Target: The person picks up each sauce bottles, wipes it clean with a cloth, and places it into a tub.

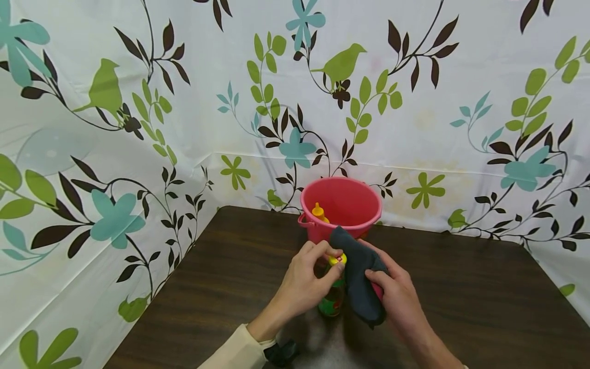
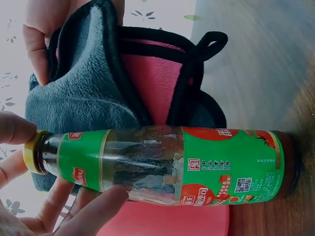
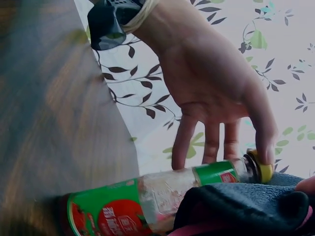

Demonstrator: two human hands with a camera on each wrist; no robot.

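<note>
A glass sauce bottle (image 1: 332,302) with a green and red label and a yellow cap (image 2: 34,152) stands upright on the table. My left hand (image 1: 304,282) pinches the cap between thumb and fingers; in the right wrist view its other fingers hang behind the bottle's neck. My right hand (image 1: 402,294) grips a dark grey plush cloth (image 1: 359,279) with a pink side and black edging. The cloth hangs folded close against the bottle, and in the left wrist view it shows right behind the glass. Whether cloth and glass touch is hard to tell.
Just behind the hands stands a pink bucket (image 1: 318,233) with a yellow-capped bottle (image 1: 318,211) inside. The dark wooden table (image 1: 221,277) ends at a patterned white curtain (image 1: 415,128) at the back and left.
</note>
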